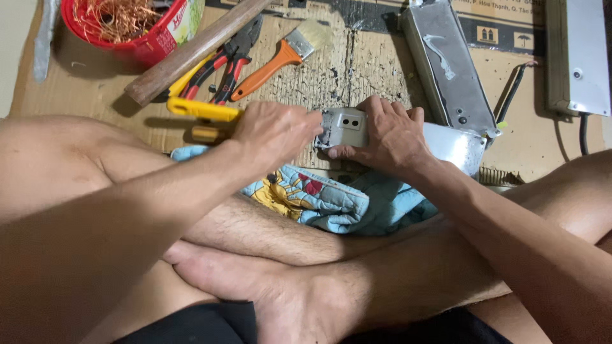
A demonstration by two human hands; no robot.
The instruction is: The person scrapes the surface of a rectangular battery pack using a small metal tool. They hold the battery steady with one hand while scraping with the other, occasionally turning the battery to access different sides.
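The right hand (pixel 392 137) has its fingers (pixel 376 108) curled over the top and near end of a small grey metal box (pixel 344 127), thumb along its lower edge, so the box sits pinned under that hand, with only its left part and two small holes showing. The left hand (pixel 274 134) is closed in a fist around a yellow-handled tool (pixel 201 109), whose handle sticks out to the left of the knuckles; the working tip is hidden behind the fist, right up against the box's left end, and I cannot tell whether it touches. The box lies between the two hands, just above a light blue printed cloth (pixel 331 204) that is bunched over the person's crossed legs. Behind the right hand a longer silver casing (pixel 456 143) runs out to the right, and a second long grey casing (pixel 446 64) lies at a slant beyond it. All of this rests on a sheet of cardboard (pixel 370 70) spread on the floor. Further out, to the left, are red-handled pliers (pixel 233 60), an orange-handled paintbrush (pixel 287 54), a wooden handle (pixel 191 51) lying across them, and a red tub (pixel 137 32) holding a tangle of copper wire (pixel 115 16). At the far right edge stands a flat grey unit (pixel 583 57) with a black cable (pixel 513 92) beside it.
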